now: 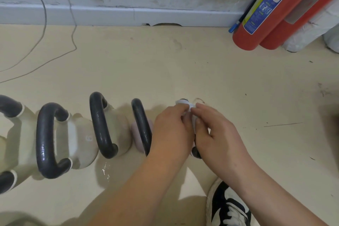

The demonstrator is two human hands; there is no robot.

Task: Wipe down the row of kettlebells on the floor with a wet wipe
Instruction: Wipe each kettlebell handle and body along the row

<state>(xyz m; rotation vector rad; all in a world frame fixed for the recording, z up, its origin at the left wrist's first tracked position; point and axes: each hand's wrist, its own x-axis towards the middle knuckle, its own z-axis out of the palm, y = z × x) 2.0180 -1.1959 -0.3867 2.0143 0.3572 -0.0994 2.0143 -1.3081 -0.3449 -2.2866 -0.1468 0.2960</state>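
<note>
A row of kettlebells with dark handles runs along the floor from the left edge: a cream one, a second cream one, and a small pink one. The rightmost kettlebell is almost hidden under my hands. My left hand and my right hand meet over it, both pinching a white wet wipe between their fingertips. Another kettlebell is cut off at the left edge.
Two red fire extinguishers lean against the wall at the back right. A thin cable trails over the beige floor at the left. My black-and-white shoe is at the bottom, near the row.
</note>
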